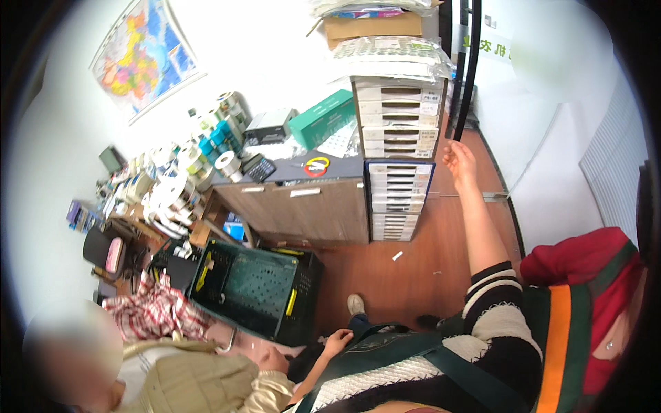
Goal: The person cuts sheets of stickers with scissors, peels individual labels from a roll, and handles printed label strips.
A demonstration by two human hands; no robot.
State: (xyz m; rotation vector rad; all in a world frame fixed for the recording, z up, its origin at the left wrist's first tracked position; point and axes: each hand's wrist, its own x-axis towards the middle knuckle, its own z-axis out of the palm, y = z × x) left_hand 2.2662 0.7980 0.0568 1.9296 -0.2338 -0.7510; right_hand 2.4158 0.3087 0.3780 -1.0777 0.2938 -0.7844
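Observation:
My right arm reaches forward, with my right hand [460,165] just below the lower end of a long black door handle [469,76]. Its fingers are loosely bent and apart, and nothing shows in them. Whether the fingertips touch the handle I cannot tell. The handle stands in front of a glass door [544,82]. Low by my body, my left hand [337,342] lies against my dark green apron [385,354], fingers stretched out and holding nothing visible.
A person in a beige jacket [200,378] is close on my left, beside a dark green plastic crate [248,282]. Ahead stand a wooden cabinet [310,213] with scissors [317,166] on top and a stack of drawers [399,124]. A red garment [571,255] is at right.

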